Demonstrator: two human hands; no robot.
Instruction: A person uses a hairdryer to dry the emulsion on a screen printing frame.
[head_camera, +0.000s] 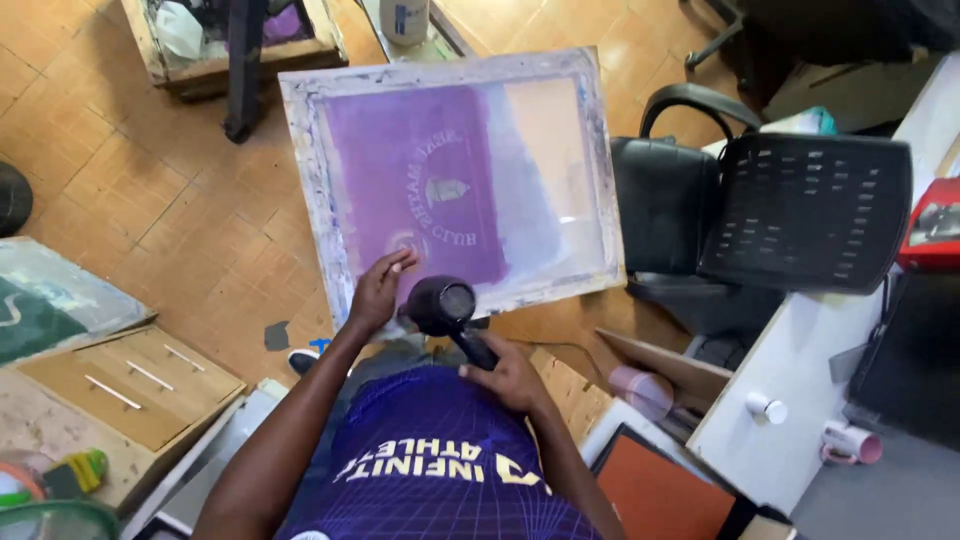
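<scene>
1. The right hand is clenched round the handle of a black dryer, its barrel turned toward the screen and close to the lower edge of the frame.
2. The left hand grips that lower frame edge, fingers lying over the purple mesh and the thumb hidden beneath, so it holds the screen tilted up before the person.
3. The dryer looks light and rigid, a one-hand tool; the handle is the only sensible place to take it, and its cord is not visible.
4. The screen is a stiff pale frame with thin stretched mesh. I judge it light but awkward in width, and the mesh fragile: hold it by the frame rails, never press on the purple coating or the clear patch to its right.
5. The frame is smeared with dried paint, so it should not slip much.
6. Just right of the screen stands a black chair, near enough to catch the frame's corner if it swings.
7. Left, on the wood floor, lie a flat board with pale strips and another screen.
8. Lower right, a white table carries a pink mug; an orange panel leans below it.
</scene>
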